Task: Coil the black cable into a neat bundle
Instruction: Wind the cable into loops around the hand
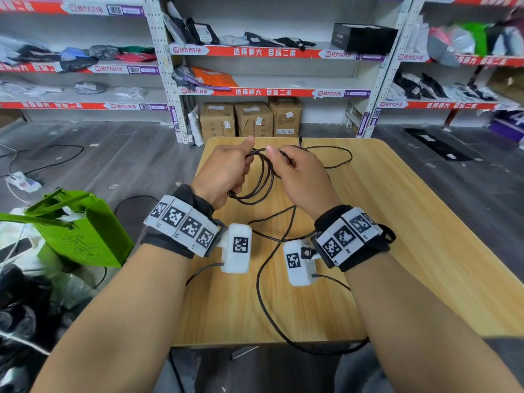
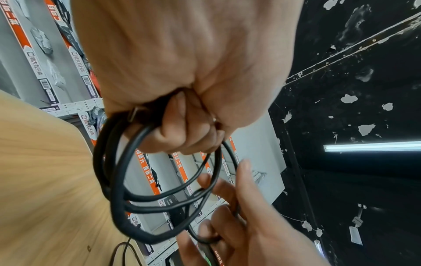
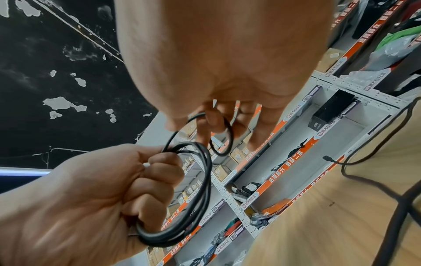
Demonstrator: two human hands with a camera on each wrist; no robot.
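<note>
My left hand grips a coil of the black cable in a fist above the far part of the wooden table. In the left wrist view its curled fingers close round several loops. My right hand, close beside it, pinches the strand leading into the coil; the right wrist view shows that strand curving round its fingers. The loose cable snakes over the table and hangs off the front edge. Its far plug lies near the back edge.
A green paper bag and dark bundles sit on the floor at left. Cardboard boxes stand under shelving behind the table. Other cords lie on the floor at left.
</note>
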